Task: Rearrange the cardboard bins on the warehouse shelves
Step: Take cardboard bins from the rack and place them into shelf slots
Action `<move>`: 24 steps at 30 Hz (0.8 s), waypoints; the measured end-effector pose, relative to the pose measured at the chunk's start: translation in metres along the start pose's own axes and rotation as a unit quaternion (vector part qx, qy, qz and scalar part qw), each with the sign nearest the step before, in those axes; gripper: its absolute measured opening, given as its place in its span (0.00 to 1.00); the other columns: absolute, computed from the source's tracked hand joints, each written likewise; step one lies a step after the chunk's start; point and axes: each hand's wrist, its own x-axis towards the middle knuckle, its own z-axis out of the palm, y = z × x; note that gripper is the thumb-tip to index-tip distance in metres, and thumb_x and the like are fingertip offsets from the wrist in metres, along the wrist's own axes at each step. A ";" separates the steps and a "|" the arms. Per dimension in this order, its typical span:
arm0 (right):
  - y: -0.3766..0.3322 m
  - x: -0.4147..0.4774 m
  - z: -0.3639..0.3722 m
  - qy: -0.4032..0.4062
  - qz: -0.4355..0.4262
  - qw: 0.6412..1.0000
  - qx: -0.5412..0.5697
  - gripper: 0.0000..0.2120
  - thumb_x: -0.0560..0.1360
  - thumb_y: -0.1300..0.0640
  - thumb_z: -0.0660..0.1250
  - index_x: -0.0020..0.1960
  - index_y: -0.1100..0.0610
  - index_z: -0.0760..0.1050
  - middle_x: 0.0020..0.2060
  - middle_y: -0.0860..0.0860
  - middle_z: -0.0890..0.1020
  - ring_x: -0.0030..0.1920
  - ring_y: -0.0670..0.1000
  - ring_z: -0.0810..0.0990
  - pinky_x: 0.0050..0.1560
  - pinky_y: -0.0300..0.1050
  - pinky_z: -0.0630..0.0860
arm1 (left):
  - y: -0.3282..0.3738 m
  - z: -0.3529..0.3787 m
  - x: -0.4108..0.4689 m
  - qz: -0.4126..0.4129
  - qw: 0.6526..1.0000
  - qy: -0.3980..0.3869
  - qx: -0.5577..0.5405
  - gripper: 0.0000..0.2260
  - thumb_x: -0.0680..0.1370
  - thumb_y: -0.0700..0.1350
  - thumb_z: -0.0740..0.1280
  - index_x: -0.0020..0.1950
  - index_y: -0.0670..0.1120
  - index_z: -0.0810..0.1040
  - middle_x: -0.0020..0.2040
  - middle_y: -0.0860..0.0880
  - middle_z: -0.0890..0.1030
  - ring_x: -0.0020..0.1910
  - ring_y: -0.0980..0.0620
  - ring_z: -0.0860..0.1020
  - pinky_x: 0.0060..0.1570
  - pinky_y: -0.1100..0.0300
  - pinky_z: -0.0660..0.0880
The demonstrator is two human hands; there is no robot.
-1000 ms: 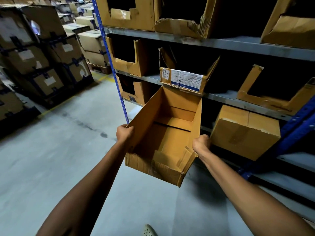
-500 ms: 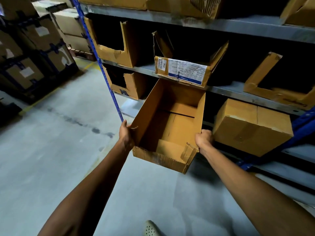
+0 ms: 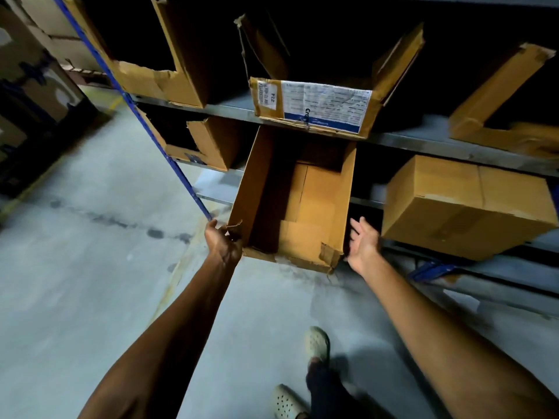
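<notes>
At the middle of the frame, the open cardboard bin (image 3: 314, 207) points lengthwise into the bay beneath the metal shelf (image 3: 423, 143). Its far end is tucked under the labelled bin (image 3: 317, 107) that sits on that shelf's front edge, and its torn near end sticks out over the floor (image 3: 75, 282). The left hand (image 3: 222, 240) has its grip clamped on the bin's near left corner, just beside the foot of the blue upright (image 3: 145, 122). The right hand (image 3: 363, 243) held the bin's right wall half a second ago and has let go. Its grip is now apart, palm up and fingers spread, just beside that wall and holding nothing. Since then the bin has gone deeper under the shelf. Right of centre, a closed box (image 3: 465, 207) sits in the same bay, near the right hand. Two pale shoes (image 3: 317, 343) show at the bottom of the frame, where only one toe showed before.
</notes>
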 end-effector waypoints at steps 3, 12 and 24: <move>-0.013 0.008 0.020 -0.053 0.014 0.998 -0.020 0.25 0.79 0.42 0.58 0.74 0.48 0.65 0.72 0.48 0.67 0.72 0.56 0.64 0.67 0.66 0.59 | 0.008 0.015 0.022 0.016 1.000 -0.003 0.006 0.12 0.78 0.50 0.56 0.42 0.42 0.70 0.40 0.43 0.71 0.31 0.52 0.69 0.38 0.59 0.69; -0.063 0.060 0.064 -0.028 -0.086 0.989 -0.113 0.34 0.77 0.62 0.66 0.77 0.44 0.56 0.72 0.50 0.70 0.68 0.55 0.72 0.69 0.64 0.63 | 0.049 0.083 0.069 0.016 0.995 -0.086 0.057 0.11 0.77 0.35 0.57 0.53 0.36 0.78 0.38 0.45 0.79 0.30 0.58 0.73 0.31 0.70 0.68; -0.080 0.079 0.117 0.182 -0.072 0.981 -0.010 0.19 0.78 0.65 0.61 0.69 0.56 0.70 0.62 0.56 0.78 0.58 0.58 0.77 0.58 0.64 0.76 | 0.073 0.118 0.127 -0.011 0.970 -0.133 0.201 0.13 0.80 0.47 0.65 0.61 0.42 0.77 0.49 0.46 0.83 0.35 0.56 0.73 0.33 0.67 0.70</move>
